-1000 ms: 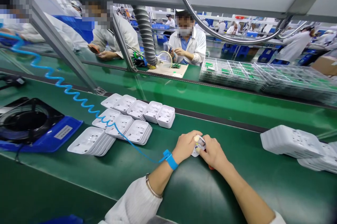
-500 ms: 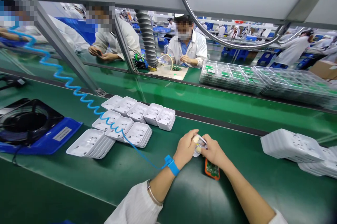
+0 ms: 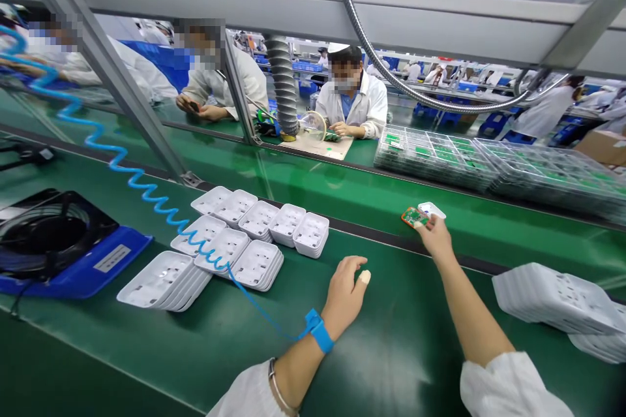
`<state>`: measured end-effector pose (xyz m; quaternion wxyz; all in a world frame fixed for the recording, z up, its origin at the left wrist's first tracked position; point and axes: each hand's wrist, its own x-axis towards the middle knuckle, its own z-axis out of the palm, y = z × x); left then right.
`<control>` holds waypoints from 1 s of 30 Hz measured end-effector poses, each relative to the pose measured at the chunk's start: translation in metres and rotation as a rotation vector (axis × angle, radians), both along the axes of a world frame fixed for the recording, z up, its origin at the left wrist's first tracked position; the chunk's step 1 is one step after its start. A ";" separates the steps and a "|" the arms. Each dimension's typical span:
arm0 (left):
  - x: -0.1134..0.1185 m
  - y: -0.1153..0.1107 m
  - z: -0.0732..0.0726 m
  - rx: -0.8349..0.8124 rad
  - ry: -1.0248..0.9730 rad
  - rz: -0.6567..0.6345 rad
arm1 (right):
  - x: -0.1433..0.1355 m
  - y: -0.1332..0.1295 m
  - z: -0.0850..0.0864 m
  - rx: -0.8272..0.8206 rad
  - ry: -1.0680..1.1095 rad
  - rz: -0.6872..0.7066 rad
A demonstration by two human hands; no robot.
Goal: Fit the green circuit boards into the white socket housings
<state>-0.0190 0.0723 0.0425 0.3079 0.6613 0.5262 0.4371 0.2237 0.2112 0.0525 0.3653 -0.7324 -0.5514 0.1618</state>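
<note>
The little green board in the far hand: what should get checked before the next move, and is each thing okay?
1. Right hand has the green board and small white piece at its fingertips: ok.
2. Whether the grip on them is firm: cannot tell, the fingers hide it.
3. Board and piece are over the far green conveyor strip, past the dark divider: ok.
4. Left hand rests open on the near green mat, holding nothing: ok.
5. Blue wrist strap sits on the left wrist, coiled cord attached: ok.
6. White tray stacks stand apart from both hands: ok.
</note>
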 end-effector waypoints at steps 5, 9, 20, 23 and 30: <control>0.008 -0.006 -0.003 0.051 0.056 -0.046 | -0.053 -0.079 -0.040 0.060 -0.060 0.518; 0.020 -0.014 -0.010 0.139 0.140 -0.124 | -0.086 -0.130 -0.045 0.148 -0.166 0.692; 0.026 -0.014 -0.014 0.035 0.095 -0.243 | -0.089 -0.133 -0.041 0.102 -0.142 0.773; 0.026 -0.013 -0.016 0.041 0.090 -0.225 | -0.088 -0.134 -0.042 0.099 -0.213 0.742; 0.024 -0.011 -0.019 0.069 0.115 -0.231 | -0.088 -0.134 -0.039 0.119 -0.253 0.746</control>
